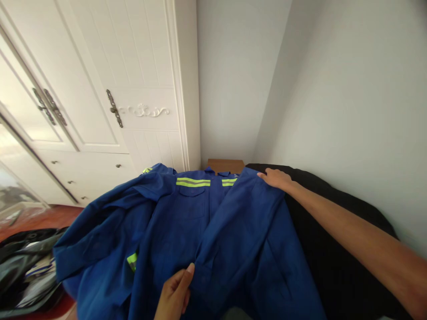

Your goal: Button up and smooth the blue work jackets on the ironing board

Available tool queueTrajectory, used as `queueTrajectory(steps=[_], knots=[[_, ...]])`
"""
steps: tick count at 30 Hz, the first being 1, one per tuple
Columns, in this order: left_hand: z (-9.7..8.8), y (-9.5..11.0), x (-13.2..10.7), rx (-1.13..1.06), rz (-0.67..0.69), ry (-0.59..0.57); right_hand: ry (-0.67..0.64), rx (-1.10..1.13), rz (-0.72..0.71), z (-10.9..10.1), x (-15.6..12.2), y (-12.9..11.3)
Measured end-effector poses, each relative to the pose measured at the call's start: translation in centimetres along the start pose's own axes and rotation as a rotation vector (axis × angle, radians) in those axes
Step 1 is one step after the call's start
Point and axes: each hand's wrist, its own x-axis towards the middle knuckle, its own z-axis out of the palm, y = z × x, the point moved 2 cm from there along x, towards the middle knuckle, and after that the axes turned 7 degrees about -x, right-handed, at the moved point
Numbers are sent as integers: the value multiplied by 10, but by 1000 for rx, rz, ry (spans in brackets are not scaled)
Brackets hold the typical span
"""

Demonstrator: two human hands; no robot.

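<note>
A blue work jacket (pixel 187 226) with yellow-green reflective stripes lies spread on a black-covered bed (pixel 333 231). My right hand (pixel 275 178) reaches far out and rests on the jacket's far right shoulder, fingers closed over the cloth edge. My left hand (pixel 175 293) is near the bottom of the view, thumb up, pinching a fold of the blue cloth near the jacket's lower middle. One sleeve is folded across the jacket's right side.
A white wardrobe (pixel 100 89) with metal handles stands at the left. A small wooden stand (pixel 227 165) sits in the corner behind the bed. Dark bags (pixel 26 266) lie on the reddish floor at lower left. Pale walls close the right side.
</note>
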Motion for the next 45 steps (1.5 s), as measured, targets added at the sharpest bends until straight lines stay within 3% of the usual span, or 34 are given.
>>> queueTrajectory(steps=[5,12,14,18,21,24,26,28,31,36,38,41,45], knots=[[3,-7,-4,-93,-39,35,-106,12,-5,-2,-6,27],[1,-22,-2,-111,-26,35,76,-34,90,1,-16,35],[-4,-19,-7,-98,-3,91,131,-51,69,2,-22,31],[-18,-2,-22,-108,119,316,288,-119,-86,2,-40,12],[-29,18,-33,-86,244,454,458,-163,-335,3,-60,-20],[-44,43,-39,-58,367,579,522,-63,-656,11,-88,-66],[-57,59,-39,-68,434,658,455,-15,-854,21,-108,-99],[-72,70,-36,-122,471,721,302,-36,-967,32,-124,-128],[-96,81,-29,-246,502,801,178,-74,-987,41,-135,-160],[-120,90,-26,-389,585,933,235,95,-940,19,-127,-207],[-122,91,-28,-452,577,949,240,234,-966,5,-124,-235],[-118,89,-31,-613,491,879,301,389,-1041,-18,-122,-285],[-112,80,-35,-763,371,818,375,444,-1160,-43,-118,-358]])
